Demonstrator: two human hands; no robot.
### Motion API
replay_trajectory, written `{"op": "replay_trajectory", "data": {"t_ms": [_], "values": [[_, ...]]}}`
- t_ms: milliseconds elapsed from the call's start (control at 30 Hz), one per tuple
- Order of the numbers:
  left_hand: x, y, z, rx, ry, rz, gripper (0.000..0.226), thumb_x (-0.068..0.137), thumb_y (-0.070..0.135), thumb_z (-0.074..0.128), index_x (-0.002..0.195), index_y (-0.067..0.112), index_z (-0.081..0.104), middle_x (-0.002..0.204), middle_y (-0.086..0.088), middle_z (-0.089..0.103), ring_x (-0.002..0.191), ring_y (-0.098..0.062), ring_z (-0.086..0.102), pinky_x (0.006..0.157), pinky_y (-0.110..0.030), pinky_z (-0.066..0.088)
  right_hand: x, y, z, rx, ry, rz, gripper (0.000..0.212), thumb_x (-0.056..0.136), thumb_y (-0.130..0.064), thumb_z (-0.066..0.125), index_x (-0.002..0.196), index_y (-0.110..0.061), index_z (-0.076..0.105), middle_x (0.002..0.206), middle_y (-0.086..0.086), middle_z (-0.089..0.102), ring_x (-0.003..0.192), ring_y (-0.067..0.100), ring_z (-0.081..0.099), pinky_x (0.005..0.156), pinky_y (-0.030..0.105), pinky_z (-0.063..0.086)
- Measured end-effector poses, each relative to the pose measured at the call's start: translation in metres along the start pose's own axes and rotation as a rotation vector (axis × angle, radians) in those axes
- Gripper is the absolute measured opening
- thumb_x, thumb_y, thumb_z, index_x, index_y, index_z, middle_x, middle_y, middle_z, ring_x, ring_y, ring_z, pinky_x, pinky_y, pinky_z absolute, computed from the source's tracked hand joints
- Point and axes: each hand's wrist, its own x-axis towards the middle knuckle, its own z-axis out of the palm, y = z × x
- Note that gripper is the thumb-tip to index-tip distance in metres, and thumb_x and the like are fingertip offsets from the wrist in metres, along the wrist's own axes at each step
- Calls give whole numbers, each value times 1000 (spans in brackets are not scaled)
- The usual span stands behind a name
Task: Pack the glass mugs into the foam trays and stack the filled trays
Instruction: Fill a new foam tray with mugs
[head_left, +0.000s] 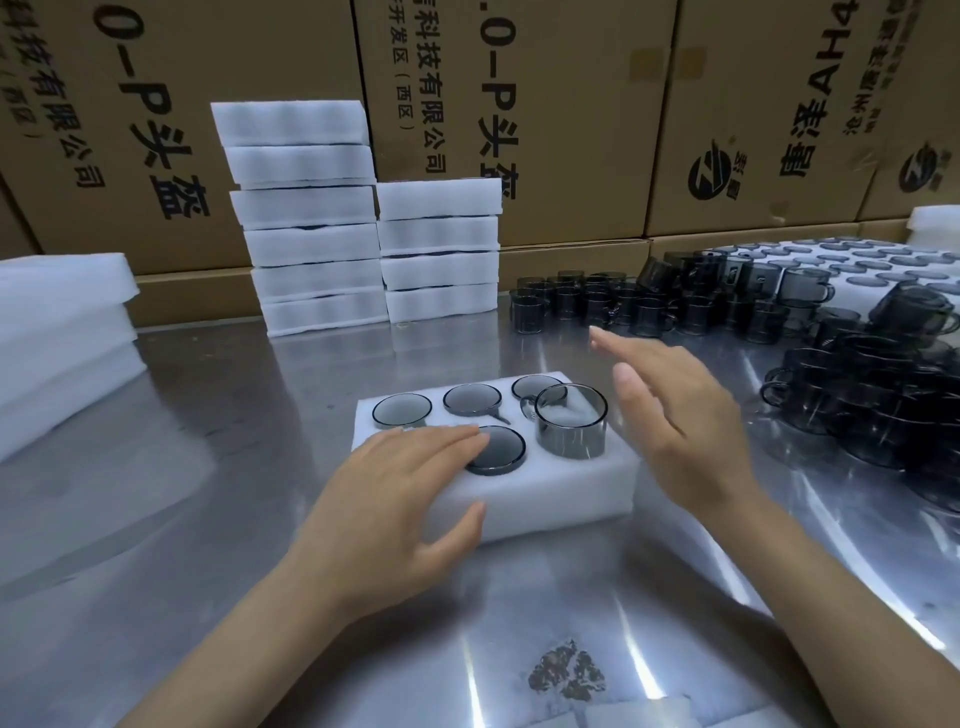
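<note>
A white foam tray (561, 493) lies on the steel table in front of me. Several smoky grey glass mugs sit sunk in its holes. One mug (570, 427) at the front right stands only partly pushed in, its rim well above the foam. My left hand (395, 499) rests on the tray's front left corner, fingers flat on top touching a seated mug (498, 449), thumb against the front side. My right hand (675, 415) hovers open just right of the raised mug, fingers straight, holding nothing.
Two stacks of filled foam trays (311, 218), (441, 249) stand behind. Empty foam sheets (57, 332) pile at the left. Loose grey mugs (649, 306) crowd the right side, with a heap (883, 395) near my right arm. Cardboard boxes (571, 104) wall the back.
</note>
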Motion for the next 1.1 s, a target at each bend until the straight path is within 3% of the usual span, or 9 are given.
{"op": "replay_trajectory", "data": {"t_ms": [100,233,300,433,600,733,867,1000,1100], "values": [[10,15,4,53,-85,41,65,86,52,38,143,20,40,148,7,39,132,-11,43,111,-38,27,-9,5,1,-42,-235,-33,51,92,-45,25,139,-37,40,134,-36,37,127,-11,31,99,5,22],[28,23,16,44,-170,67,75,86,68,17,148,34,-7,155,21,-12,143,2,-7,112,-22,-13,-14,5,4,-84,-361,-1,47,95,-41,27,140,-39,39,142,-34,31,135,-13,21,110,13,20],[32,23,22,33,-173,70,75,86,67,20,150,34,-1,154,22,-9,143,2,-7,111,-20,-15,-15,5,4,-150,-383,32,42,99,-41,29,139,-41,41,142,-33,33,135,-12,23,111,19,25],[30,23,24,36,-180,61,76,80,65,21,147,30,30,153,19,23,142,-3,19,112,-21,-1,-21,-1,9,-313,-509,-2,46,97,-45,25,142,-43,35,148,-31,26,137,-12,16,105,16,24],[30,24,27,26,-166,41,71,78,60,30,141,29,42,148,16,37,137,-5,34,109,-22,11,-23,-1,11,-368,-517,-14,50,96,-49,21,144,-42,30,150,-30,22,138,-11,13,103,14,23],[25,23,30,91,-181,53,67,84,55,40,145,27,35,152,13,30,140,-8,29,113,-29,15,-27,0,15,-300,-488,35,51,93,-53,25,142,-43,34,148,-31,25,137,-12,14,103,13,22],[20,21,30,103,-141,26,73,85,65,21,150,34,10,153,22,21,138,4,17,115,-24,9,-29,5,16,-64,-364,176,53,91,-53,36,142,-35,38,144,-24,35,136,-4,27,106,18,23],[6,0,13,-136,126,-371,66,84,70,31,141,38,30,139,24,39,126,-1,35,98,-20,29,-23,15,11,-4,-380,538,63,87,-65,34,132,-26,53,138,-8,52,127,14,46,103,32,36],[-5,-36,3,-573,-65,-906,80,73,82,36,135,32,41,150,7,36,138,-14,31,111,-33,24,-22,14,12,78,-451,625,73,83,-72,31,106,-12,66,109,1,69,105,17,60,91,30,44]]}}
